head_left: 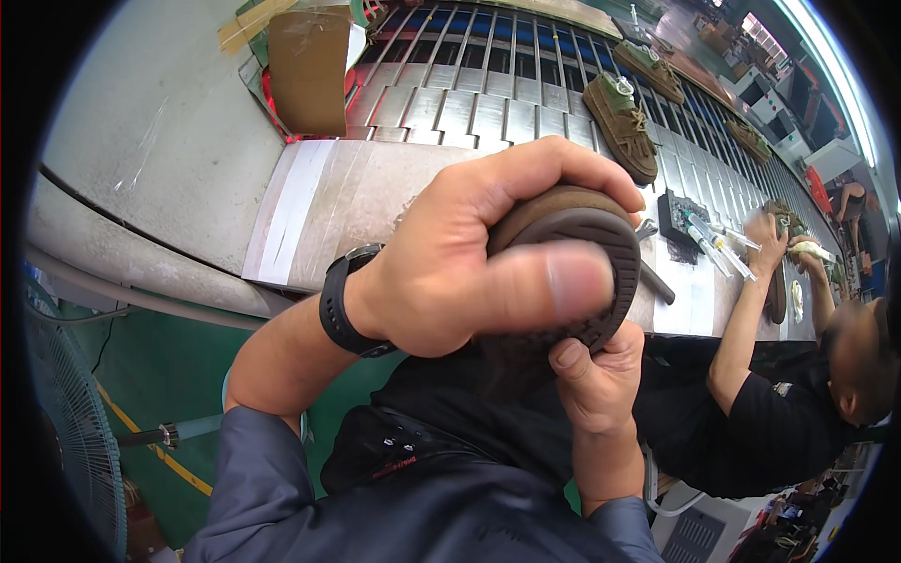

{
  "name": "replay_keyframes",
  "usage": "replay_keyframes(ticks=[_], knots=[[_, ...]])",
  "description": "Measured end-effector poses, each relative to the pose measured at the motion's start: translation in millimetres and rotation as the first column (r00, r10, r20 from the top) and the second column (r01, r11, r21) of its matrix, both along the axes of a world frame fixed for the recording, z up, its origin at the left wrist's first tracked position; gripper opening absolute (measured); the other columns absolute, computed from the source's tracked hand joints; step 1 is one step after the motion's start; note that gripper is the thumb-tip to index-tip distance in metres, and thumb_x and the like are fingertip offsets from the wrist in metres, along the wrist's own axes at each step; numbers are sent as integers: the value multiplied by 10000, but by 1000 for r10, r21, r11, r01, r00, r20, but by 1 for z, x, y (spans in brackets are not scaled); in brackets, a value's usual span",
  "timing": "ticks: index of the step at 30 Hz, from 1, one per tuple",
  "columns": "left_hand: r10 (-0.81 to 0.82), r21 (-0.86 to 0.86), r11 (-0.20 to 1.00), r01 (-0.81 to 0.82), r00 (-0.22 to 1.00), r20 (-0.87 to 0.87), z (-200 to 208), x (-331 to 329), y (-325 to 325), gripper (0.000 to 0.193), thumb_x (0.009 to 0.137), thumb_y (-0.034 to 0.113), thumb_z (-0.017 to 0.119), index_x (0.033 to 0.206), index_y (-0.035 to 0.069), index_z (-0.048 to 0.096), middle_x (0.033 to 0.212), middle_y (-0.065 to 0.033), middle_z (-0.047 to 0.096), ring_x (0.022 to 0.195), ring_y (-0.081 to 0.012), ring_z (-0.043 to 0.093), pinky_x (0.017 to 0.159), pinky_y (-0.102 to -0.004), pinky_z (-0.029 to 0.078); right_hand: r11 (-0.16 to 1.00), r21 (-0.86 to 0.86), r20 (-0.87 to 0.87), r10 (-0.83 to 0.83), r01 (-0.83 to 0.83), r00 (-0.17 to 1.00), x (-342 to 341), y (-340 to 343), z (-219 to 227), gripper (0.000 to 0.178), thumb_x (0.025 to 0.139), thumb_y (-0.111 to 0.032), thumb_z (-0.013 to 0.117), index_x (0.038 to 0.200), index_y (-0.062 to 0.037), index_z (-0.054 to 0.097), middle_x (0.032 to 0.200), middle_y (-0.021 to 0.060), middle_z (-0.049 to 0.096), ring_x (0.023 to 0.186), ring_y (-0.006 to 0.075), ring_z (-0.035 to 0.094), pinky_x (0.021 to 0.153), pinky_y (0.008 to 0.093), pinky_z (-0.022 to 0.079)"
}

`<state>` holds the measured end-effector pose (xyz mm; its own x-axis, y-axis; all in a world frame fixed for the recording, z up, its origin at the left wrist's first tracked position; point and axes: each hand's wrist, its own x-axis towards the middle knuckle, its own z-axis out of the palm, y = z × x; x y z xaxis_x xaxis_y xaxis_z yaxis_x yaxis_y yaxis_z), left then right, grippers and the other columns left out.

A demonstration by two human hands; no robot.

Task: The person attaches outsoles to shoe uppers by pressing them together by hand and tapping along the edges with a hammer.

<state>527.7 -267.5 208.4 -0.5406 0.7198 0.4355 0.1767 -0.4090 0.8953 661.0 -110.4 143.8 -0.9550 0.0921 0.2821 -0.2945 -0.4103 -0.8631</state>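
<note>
A brown shoe (563,220) with a dark ridged sole is held up in front of me, its sole tilted toward me. My left hand (450,253), with a black watch at the wrist, wraps its fingers over the shoe's far rim. The left thumb lies across the sole and is smeared by motion. From below, my right hand (601,380) grips the shoe's near side, thumb against the sole's edge. The lower part of the shoe is dark and partly hidden behind my hands.
A conveyor of metal slats and rollers (450,111) carries brown shoes (619,127). On the bench right of my hands are a black block (679,218), several syringes (721,246) and a dark tool handle (657,281). A co-worker (779,403) handles another shoe at right. A fan (70,422) stands lower left.
</note>
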Motion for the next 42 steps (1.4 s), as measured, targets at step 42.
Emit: replay_keyframes(ticks=[42], knots=[[-202, 183, 971, 152, 934, 294, -20, -57, 50, 478, 1082, 208, 626, 1475, -32, 496, 1326, -100, 653, 1174, -133, 630, 1029, -267, 524, 995, -76, 17, 70, -68, 997, -67, 69, -20, 425, 1090, -213, 561, 1373, 92, 473, 1189, 257, 692, 907, 360, 771, 732, 516, 697]])
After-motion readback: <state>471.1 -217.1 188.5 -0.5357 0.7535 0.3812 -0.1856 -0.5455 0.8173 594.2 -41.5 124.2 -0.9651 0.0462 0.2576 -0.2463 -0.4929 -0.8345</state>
